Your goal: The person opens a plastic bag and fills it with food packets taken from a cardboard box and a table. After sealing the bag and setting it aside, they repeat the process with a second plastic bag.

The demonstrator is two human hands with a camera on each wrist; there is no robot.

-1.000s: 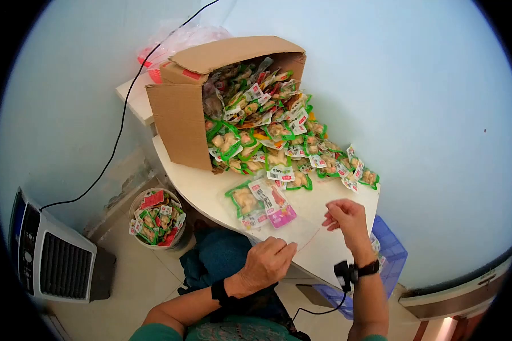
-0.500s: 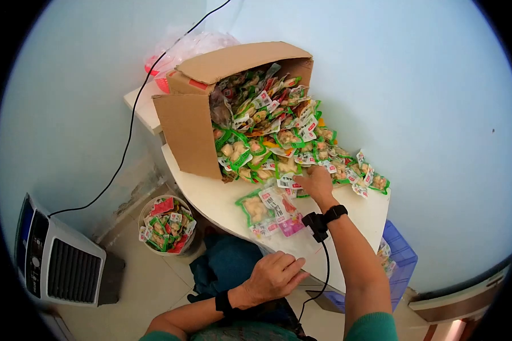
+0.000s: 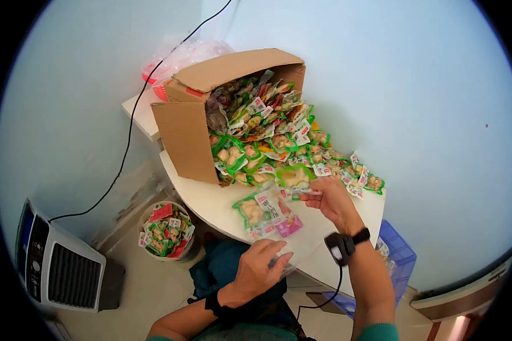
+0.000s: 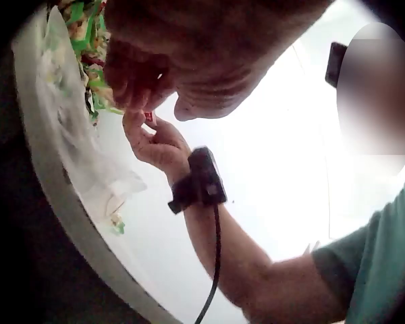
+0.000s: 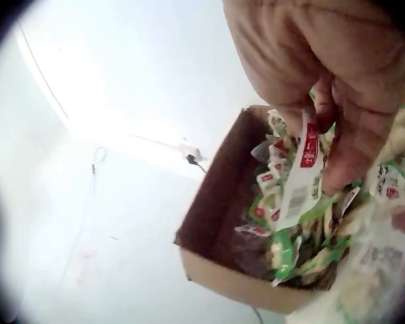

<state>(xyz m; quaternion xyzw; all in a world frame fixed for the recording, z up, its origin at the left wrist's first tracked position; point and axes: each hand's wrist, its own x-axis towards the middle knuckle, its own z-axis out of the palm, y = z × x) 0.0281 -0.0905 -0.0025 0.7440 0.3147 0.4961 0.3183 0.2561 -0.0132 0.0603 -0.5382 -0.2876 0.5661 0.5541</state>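
In the head view my right hand (image 3: 333,202) pinches a green-edged snack packet (image 3: 294,177) above the table, in front of the heap. Its white tab (image 5: 300,182) with a red label shows between thumb and fingers in the right wrist view. My left hand (image 3: 259,267) is over the table's front edge, thumb apart from the fingers, close to clear plastic (image 4: 74,142). Another green-edged packet (image 3: 250,211) and a white-and-pink packet (image 3: 281,213) lie together just beyond the left hand. Several similar packets (image 3: 281,142) spill from the cardboard box (image 3: 185,142).
A tub of packets (image 3: 165,230) stands on the floor at left, near a grey-and-black appliance (image 3: 74,264). At right, below the table (image 3: 358,227), is a blue crate (image 3: 401,258). A black cable (image 3: 125,153) runs down the wall.
My right hand went from near the left hand to the heap and has drawn back slightly with a green-edged packet. My left hand's thumb and fingers have spread apart.
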